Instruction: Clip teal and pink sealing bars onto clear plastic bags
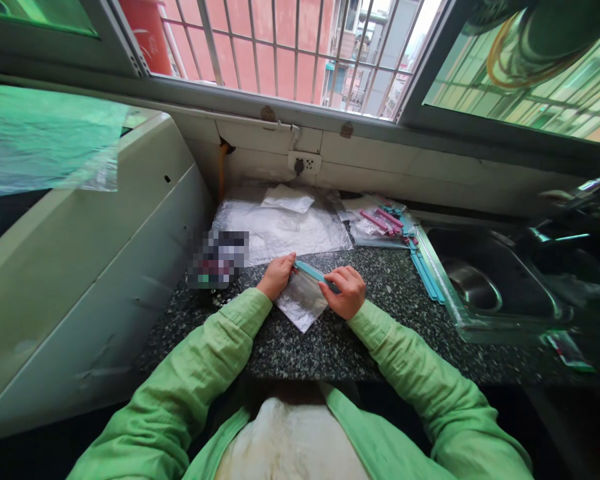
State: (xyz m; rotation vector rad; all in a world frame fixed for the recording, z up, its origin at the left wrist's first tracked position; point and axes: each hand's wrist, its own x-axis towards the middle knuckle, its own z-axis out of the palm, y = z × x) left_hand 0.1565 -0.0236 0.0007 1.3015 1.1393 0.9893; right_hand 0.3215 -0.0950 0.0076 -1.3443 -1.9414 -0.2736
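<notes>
As both forearms, in light green fabric sleeves (420,363), angle inward from either side, the hands meet close together above the speckled black stone counter (300,357). The left hand (279,275) has its back turned outward and its thumb pointing up and forward; its grip pinches the left end of a slim light-blue plastic strip (314,271). The right hand (347,292) is bent inward at the wrist with fingers curled, its grip closed on the strip's right end. Slanting down to the right between them, the strip lies along the upper edge of a small clear plastic bag (303,308), whose free corner hangs toward the person. Beyond the hands lies a large translucent white plastic sheet (305,233); to its right, slender pink plastic strips (381,221) rest on clear packaging, near more long light-blue plastic pieces (427,275) beside the recessed metal sink (447,230).
</notes>
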